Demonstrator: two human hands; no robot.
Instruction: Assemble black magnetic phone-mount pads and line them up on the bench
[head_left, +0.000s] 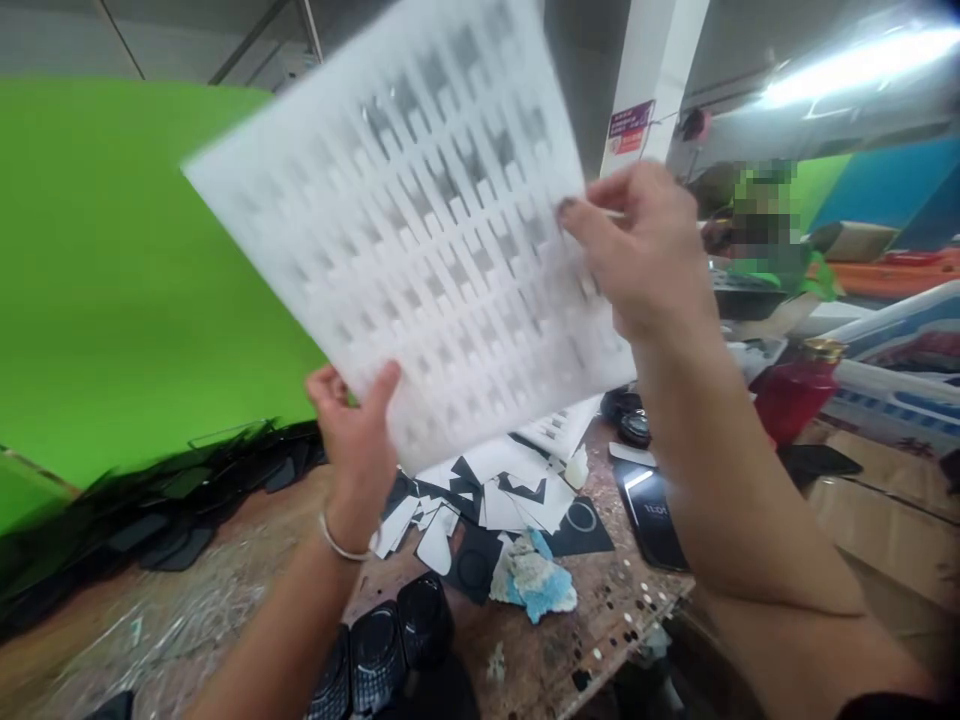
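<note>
Held up in front of me is a white sheet [450, 240] with rows of small rectangular cut-outs or stickers; motion blurs it. My left hand [358, 430] grips its lower left edge between thumb and fingers. On the right edge, my right hand [645, 245] pinches the sheet with thumb and fingertips. Below it on the worktable lie white paper scraps [517, 495] and dark cut pieces [474, 562]. A blue and white crumpled cloth or sponge [534, 580] sits nearer to me.
Black rounded parts [379, 640] stand at the front. A phone [652, 510] lies at the table's right edge. Dark flat pieces [165, 525] pile up at left before a green panel [135, 260]. A red bottle [799, 395] and a white basket [900, 385] are at right; another person [761, 220] is behind.
</note>
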